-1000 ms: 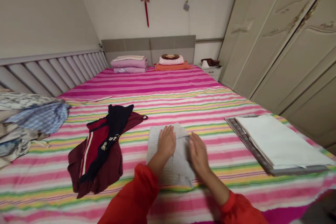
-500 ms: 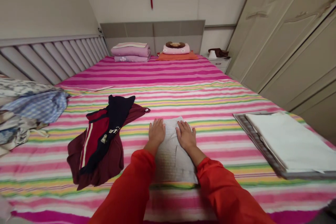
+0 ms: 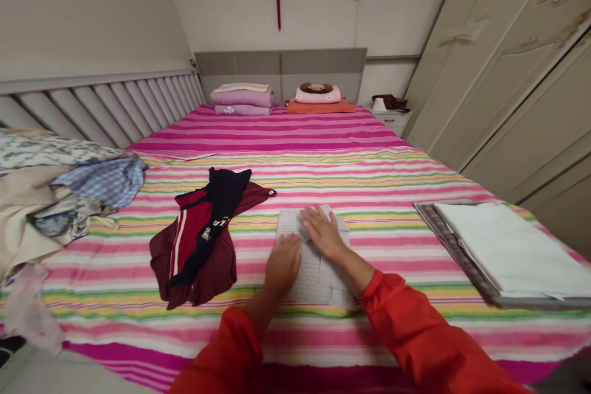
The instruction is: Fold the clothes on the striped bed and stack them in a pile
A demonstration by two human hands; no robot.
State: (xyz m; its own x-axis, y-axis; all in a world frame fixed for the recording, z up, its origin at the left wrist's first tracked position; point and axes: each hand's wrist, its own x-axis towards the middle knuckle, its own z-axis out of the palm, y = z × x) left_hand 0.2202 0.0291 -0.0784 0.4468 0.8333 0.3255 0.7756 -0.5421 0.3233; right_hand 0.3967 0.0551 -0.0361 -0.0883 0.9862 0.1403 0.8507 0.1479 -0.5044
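A folded grey garment (image 3: 318,271) lies flat on the striped bedsheet (image 3: 323,166) in front of me. My left hand (image 3: 282,265) rests palm down on its near left part, fingers together. My right hand (image 3: 323,233) lies flat on its far middle, fingers spread. Both arms wear red sleeves. Neither hand grips anything. To the left of the garment lies a crumpled maroon and navy jacket (image 3: 203,237).
A heap of unfolded clothes (image 3: 55,197) sits at the bed's left edge. A folded white and grey stack (image 3: 503,252) lies at the right. Folded pink bedding (image 3: 242,98) and a pillow (image 3: 317,95) sit by the headboard. Wardrobe doors (image 3: 517,61) line the right wall.
My left hand has slid back toward me along the grey garment, while my right hand stays near its far end. The view has shifted slightly to the left.
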